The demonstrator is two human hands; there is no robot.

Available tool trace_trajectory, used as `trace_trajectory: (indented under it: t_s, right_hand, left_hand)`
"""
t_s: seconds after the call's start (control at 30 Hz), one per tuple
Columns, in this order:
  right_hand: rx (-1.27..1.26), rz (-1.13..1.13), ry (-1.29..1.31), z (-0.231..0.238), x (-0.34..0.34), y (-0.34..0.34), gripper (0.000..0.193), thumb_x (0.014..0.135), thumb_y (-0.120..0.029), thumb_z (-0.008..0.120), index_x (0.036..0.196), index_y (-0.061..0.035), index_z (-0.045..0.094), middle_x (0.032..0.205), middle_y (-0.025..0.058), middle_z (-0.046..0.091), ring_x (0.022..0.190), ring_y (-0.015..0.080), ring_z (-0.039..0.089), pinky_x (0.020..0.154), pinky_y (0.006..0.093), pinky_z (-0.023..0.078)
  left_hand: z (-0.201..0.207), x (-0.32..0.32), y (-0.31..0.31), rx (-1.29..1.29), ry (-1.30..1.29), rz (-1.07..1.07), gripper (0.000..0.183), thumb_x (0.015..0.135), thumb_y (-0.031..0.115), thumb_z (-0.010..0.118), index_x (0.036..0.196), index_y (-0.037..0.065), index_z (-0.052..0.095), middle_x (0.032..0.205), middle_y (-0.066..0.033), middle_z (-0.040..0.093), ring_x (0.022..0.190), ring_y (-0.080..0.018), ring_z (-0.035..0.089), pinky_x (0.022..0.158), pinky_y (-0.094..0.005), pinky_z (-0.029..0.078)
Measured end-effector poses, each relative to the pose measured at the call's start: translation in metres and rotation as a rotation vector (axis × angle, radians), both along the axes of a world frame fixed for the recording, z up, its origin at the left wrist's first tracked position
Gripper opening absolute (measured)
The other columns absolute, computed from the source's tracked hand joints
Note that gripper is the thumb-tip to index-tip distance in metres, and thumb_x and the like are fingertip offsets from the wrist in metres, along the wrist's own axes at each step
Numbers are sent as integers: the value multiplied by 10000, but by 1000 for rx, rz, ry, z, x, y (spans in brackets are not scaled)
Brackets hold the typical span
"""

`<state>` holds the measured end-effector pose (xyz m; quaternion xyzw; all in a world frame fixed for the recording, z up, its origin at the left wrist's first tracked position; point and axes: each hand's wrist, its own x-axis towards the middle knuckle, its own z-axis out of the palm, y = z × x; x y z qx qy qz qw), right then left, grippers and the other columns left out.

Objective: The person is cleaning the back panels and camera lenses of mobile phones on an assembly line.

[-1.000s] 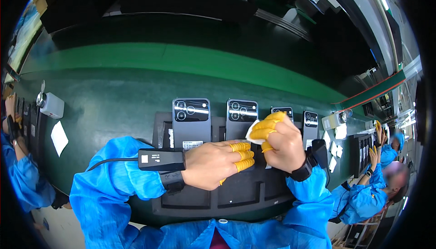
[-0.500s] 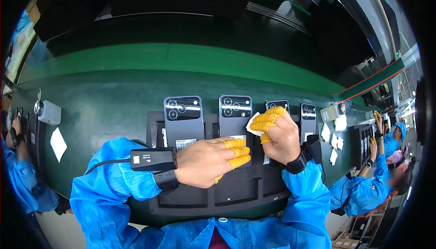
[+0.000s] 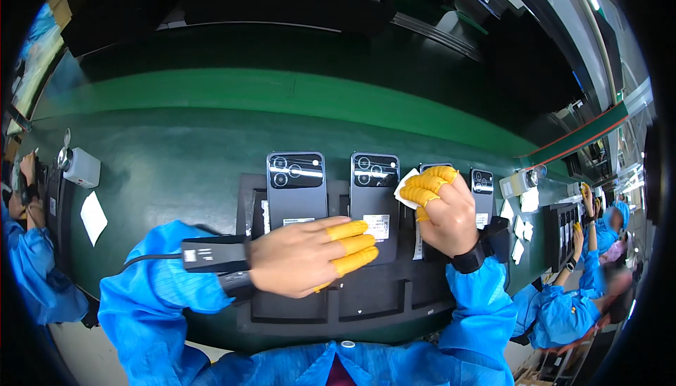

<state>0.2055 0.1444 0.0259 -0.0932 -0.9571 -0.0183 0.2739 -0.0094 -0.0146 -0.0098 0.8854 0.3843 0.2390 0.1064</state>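
Four grey phones lie in a row, backs up, on a black compartmented tray. My left hand stretches its fingers flat over the lower end of the second phone from the left, close under its white label. That hand also covers the bottom of the leftmost phone. In my right hand, a folded white wiping cloth is pinched between closed fingers, above the third phone, which is mostly hidden. The rightmost phone is partly visible beyond that wrist. Yellow finger cots cover fingers of both hands.
At left, a white dispenser bottle stands near a white sheet. On the right are another bottle and several white wipes. Blue-clad co-workers sit farther right by a black tray; another person is at the left edge.
My left hand has slid left and slightly down, uncovering more of the second phone's label. My right hand keeps the cloth near the third phone. The whole view has shifted slightly.
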Motion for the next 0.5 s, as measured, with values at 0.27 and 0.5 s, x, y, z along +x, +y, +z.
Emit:
trace_trajectory:
  t_s: [0.27,0.5]
  right_hand:
    - [13,233,-108,36,-55,-5,257,632,-11,689,889,-23,677,929,104,654,916,307,622,850,398,526]
    - [-36,453,-73,-3,-141,-24,276,650,-70,656,918,-28,705,968,84,648,961,288,616,860,365,527]
  left_hand:
    - [-9,-35,-38,-26,-91,168,449,846,201,655,1278,90,610,1294,-111,605,1232,-281,563,1085,-406,428]
    - [-15,-33,-36,-67,-208,152,432,839,153,613,1260,54,606,1252,-128,614,1244,-326,538,1078,-404,428]
